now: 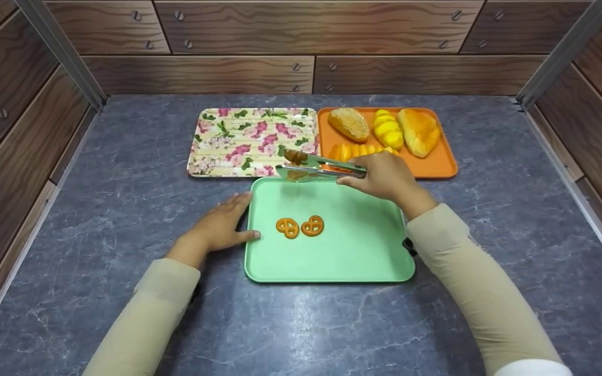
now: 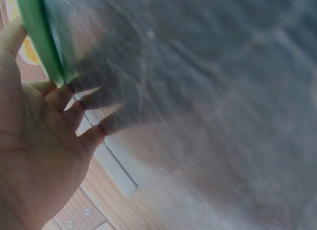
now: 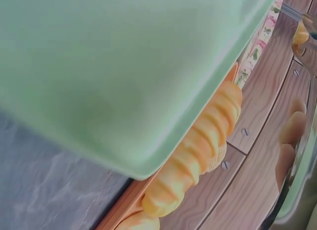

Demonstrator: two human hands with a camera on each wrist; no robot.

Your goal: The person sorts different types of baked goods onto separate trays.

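My right hand (image 1: 384, 175) grips metal tongs (image 1: 322, 166) over the far edge of the green tray (image 1: 353, 250). A small brown piece (image 1: 297, 156) is between the tongs' tips; its shape is unclear. Two brown pretzels (image 1: 287, 228) lie side by side on the green tray, left of its middle. My left hand (image 1: 217, 224) is at that tray's left side, thumb over the rim and the other fingers spread. In the left wrist view, the left hand's fingertips (image 2: 94, 136) touch the dark tabletop beside the green rim (image 2: 39, 37).
Behind the green tray stands a floral tray (image 1: 254, 141). An orange tray (image 1: 439, 169) adjoins it on the right, bearing a seeded roll (image 1: 349, 124), a yellow twisted bread (image 1: 388, 129), a golden bread (image 1: 418, 132) and a ridged loaf (image 3: 198, 146). Wood-patterned walls (image 1: 311, 28) enclose the table.
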